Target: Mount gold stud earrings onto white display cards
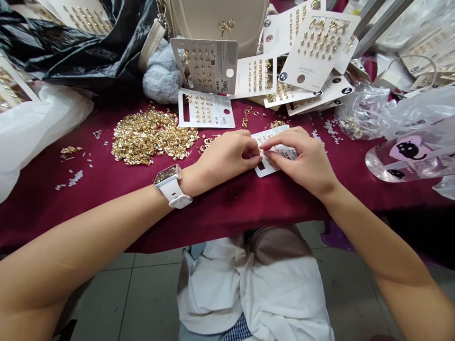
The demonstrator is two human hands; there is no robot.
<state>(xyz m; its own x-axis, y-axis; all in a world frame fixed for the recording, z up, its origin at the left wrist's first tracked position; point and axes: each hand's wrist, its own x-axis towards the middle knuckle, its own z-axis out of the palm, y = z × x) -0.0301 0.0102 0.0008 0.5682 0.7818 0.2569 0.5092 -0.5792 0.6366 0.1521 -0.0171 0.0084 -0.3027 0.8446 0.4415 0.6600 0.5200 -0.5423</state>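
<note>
A white earring card (pixel 267 169) with rows of small gold studs lies tilted on the dark red cloth, partly covered by both hands. My left hand (pixel 227 158), with a white-strapped watch (pixel 169 182) at the wrist, is closed at the card's left edge; whatever its curled fingertips hold is hidden. From the other side my right hand (pixel 304 158) reaches over the card, thumb and index finger pinched close to the left fingertips. Anything in that pinch is too small to make out. Left of the hands spreads a large pile of gold earring backs (pixel 149 135).
Filled earring cards (pixel 320 49) overlap at the back, one card (pixel 209 66) leaning on a cream bag (pixel 216 19) with a grey pompom (pixel 162 71). Clear plastic bits (pixel 74 179) lie scattered left. A clear bottle (pixel 398 158) lies right, and black plastic (pixel 81 57) bunches back left.
</note>
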